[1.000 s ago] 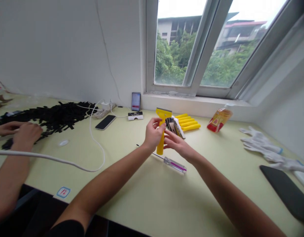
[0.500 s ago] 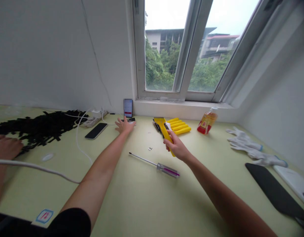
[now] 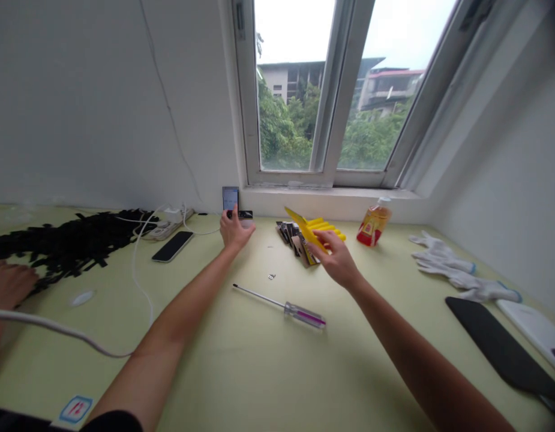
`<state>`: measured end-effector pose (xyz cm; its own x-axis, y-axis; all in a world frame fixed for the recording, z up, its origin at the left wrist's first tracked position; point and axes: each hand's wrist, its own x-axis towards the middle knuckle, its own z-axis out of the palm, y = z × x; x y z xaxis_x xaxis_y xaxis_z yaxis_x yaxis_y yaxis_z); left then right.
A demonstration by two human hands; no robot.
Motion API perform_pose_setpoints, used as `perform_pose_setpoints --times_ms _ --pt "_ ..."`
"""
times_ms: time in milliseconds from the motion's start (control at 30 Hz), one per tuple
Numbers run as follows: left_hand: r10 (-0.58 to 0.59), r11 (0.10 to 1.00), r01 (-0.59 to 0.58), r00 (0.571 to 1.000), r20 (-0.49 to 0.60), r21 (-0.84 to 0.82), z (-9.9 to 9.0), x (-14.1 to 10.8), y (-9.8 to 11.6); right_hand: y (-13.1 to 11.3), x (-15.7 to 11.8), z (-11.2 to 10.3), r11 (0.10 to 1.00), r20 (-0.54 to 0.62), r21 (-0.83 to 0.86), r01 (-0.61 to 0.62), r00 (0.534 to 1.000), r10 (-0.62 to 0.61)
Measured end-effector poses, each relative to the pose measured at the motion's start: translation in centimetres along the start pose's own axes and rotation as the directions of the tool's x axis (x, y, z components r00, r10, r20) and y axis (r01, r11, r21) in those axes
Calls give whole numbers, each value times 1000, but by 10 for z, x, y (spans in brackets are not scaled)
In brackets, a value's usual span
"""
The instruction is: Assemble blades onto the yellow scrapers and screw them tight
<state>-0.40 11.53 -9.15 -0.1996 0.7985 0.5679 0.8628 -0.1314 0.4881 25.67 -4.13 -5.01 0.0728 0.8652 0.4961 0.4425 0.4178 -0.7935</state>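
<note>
My right hand grips a yellow scraper, its flat blade end tilted up to the left. Just behind and below it lies a pile of dark blade pieces and several yellow handles. My left hand is open at the back of the table, one finger raised in front of an upright phone; whether it touches the screen I cannot tell. A black flat item shows beside that hand. Small metal parts and a screwdriver with a clear, purple-striped handle lie between my arms.
Another person's hand rests by a heap of black strips at left. A phone, power strip and white cable lie nearby. To the right are a bottle, white gloves and a black flat object.
My left hand has shifted slightly right, raising a finger before the upright phone. My right hand has tilted the yellow scraper flatter, and more of the dark pieces beneath now shows.
</note>
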Motion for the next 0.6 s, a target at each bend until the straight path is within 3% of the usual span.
perform_pose_setpoints --times_ms 33,67,133,200,267,333,400,600 --pt "172 982 -175 984 -38 -78 -9 -10 2 -6 2 -5 999 -30 35 15 999 -14" --pt "338 926 -345 938 -75 -155 -18 -21 5 -13 4 -11 995 -43 99 22 999 -18" --pt "593 740 -613 789 -161 -278 -36 -46 12 -31 3 -19 963 -65 267 45 997 -29" --pt "717 563 -746 655 -238 -357 -51 -70 23 -50 -1 -23 921 -135 377 95 990 -47" --pt "745 427 -795 580 -330 -431 -62 -89 36 -66 -7 -23 902 -185 409 137 981 -65" --pt "733 353 -808 552 -397 -471 -68 -100 49 -75 -14 -18 902 -175 407 144 982 -78" --pt "712 328 -810 551 -436 -486 -71 -105 59 -78 -19 -12 906 -159 400 139 984 -81" --pt "704 365 -800 572 -420 -477 -73 -109 69 -73 -23 6 915 -159 398 63 987 1"
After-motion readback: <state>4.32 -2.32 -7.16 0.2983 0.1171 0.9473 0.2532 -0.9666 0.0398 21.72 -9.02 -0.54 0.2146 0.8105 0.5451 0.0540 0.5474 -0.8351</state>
